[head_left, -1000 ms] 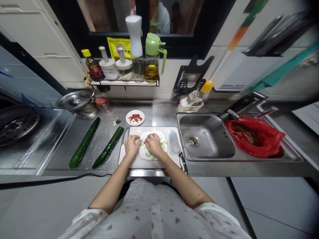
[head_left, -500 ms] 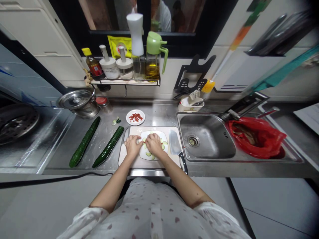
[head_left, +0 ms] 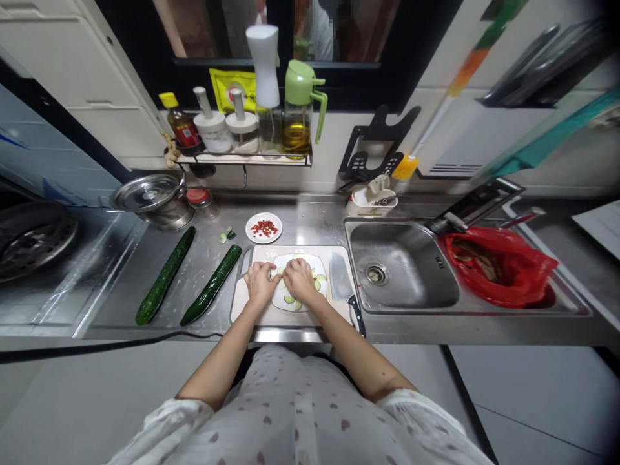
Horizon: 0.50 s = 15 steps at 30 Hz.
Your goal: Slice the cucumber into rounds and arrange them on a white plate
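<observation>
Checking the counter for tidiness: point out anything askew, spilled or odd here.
The knife lies on the cutting board's right edge, its handle poking past the counter's front edge. Small cucumber scraps sit loose on the counter. Both hands rest over cucumber slices on the plate.

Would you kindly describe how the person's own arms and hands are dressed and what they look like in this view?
Both hands are bare: no gloves, rings, watch or bracelets can be made out on the left hand or the right hand. The forearms are uncovered up to about the elbows. Above that, loose short sleeves of a white garment, sprinkled with small dark heart-like spots, cover the upper arms and the chest.
</observation>
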{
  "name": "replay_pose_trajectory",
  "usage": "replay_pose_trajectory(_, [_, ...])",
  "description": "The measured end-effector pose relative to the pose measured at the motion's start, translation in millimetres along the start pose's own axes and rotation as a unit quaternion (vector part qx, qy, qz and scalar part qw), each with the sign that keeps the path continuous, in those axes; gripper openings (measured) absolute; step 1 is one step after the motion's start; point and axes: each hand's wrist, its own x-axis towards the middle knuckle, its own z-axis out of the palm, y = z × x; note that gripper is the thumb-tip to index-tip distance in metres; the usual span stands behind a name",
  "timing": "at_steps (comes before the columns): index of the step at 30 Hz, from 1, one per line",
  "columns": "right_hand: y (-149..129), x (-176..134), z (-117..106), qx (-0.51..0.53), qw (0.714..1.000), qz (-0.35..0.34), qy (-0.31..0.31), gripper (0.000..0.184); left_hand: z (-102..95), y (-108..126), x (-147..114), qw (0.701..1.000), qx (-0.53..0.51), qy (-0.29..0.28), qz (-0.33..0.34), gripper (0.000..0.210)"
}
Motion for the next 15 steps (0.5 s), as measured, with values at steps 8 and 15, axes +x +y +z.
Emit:
replay_pose_trajectory(8, [0.6, 1.6, 3.7, -0.006, 1.000, -0.008, 0.001, 0.017, 6.1, -2.3, -0.6, 1.000, 0.007, -0.001, 0.000, 0.025])
replay_pose_trajectory(15, [0.5, -0.7, 1.1, 0.003, 1.000, 0.008, 0.014, 0.017, 6.2, -2.7, 0.4, 1.000, 0.008, -0.009, -0.003, 0.027])
